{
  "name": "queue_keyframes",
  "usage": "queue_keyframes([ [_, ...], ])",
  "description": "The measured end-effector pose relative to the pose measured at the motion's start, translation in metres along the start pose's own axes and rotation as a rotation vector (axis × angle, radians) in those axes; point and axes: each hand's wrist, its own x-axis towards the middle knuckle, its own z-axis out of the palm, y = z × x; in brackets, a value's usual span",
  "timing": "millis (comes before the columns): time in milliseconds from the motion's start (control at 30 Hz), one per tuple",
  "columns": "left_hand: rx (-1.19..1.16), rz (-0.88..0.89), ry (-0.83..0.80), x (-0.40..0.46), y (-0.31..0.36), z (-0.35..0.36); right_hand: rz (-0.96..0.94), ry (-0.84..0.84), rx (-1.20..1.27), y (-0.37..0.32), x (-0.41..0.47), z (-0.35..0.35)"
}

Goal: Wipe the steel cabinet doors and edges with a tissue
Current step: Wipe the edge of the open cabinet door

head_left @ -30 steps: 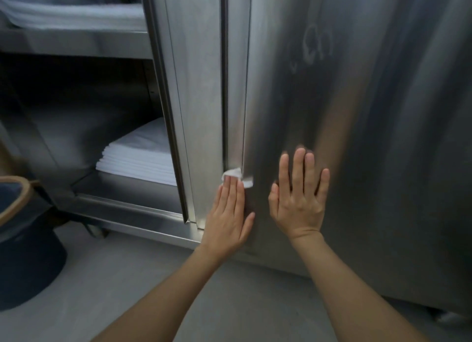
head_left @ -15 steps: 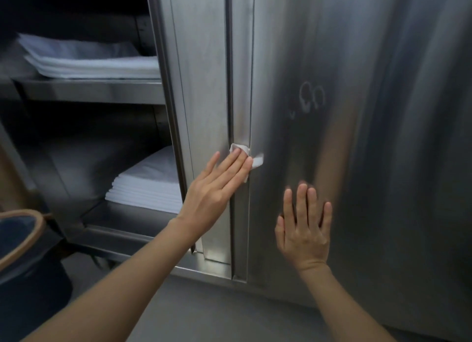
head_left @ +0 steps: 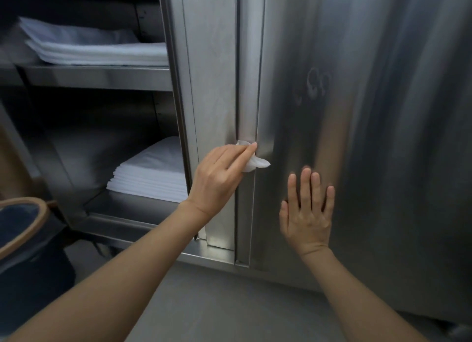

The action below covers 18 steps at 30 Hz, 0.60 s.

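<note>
Folded white cloths [head_left: 94,50] lie stacked on the upper shelf [head_left: 97,77]. Another white stack [head_left: 150,173] sits on the lower shelf [head_left: 132,208]. A dark bin [head_left: 23,244] stands on the grey floor [head_left: 217,306].

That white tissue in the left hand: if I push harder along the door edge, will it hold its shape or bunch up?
Likely to bunch: the tissue already looks crumpled, with a loose flap hanging past the left hand. It seems thin and floppy, so it probably folds around the door edge rather than staying flat. It may also slide easily on the smooth steel.
</note>
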Motion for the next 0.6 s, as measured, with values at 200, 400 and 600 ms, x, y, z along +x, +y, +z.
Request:
queue_keyframes([
  [200, -0.28, -0.437, -0.057, 0.025, 0.001, -0.033, 0.022, -0.109, 0.067, -0.003, 0.01, -0.037],
  [400, -0.375, -0.515, 0.022, 0.077, -0.033, -0.068, 0.007, -0.029, 0.222, -0.019, 0.068, -0.076],
  [600, -0.315, -0.489, 0.065, 0.142, -0.083, -0.101, -0.083, 0.056, 0.263, -0.046, 0.232, -0.086],
])
